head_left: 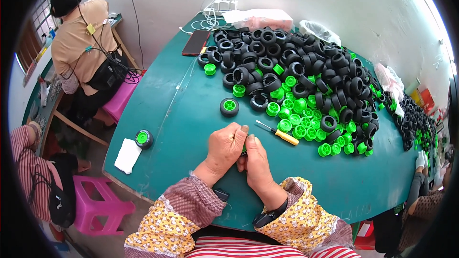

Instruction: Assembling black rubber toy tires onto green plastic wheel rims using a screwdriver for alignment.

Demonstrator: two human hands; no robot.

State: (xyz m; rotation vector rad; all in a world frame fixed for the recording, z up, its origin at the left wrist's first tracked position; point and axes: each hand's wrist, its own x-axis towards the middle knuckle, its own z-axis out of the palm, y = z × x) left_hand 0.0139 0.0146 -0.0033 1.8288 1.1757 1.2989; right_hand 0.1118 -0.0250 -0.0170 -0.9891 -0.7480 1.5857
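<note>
A small piece (pixel 244 151) sits between the left hand (pixel 225 145) and the right hand (pixel 257 163), above the near part of the worktop (pixel 184 148). Only a sliver shows, green and dark with pale marks; the fingers hide the rest, so which way it faces and how its axis runs cannot be told. The grip of each hand is closed on it, the two hands pressed close together, thumbs uppermost.

The worktop is dark green with a curved edge. Beyond the hands, a wheel (pixel 229 107) lies flat, its green hub facing up inside a black tyre. To its right, a screwdriver (pixel 279 133) lies aslant, metal tip toward the upper left, near a heap of black tyres (pixel 272 50) and bright green hubs (pixel 300 122). A pale wall (pixel 165 2) stands behind; at left, a person in a tan top (pixel 81 36) sits on a pink stool (pixel 122 96).
</note>
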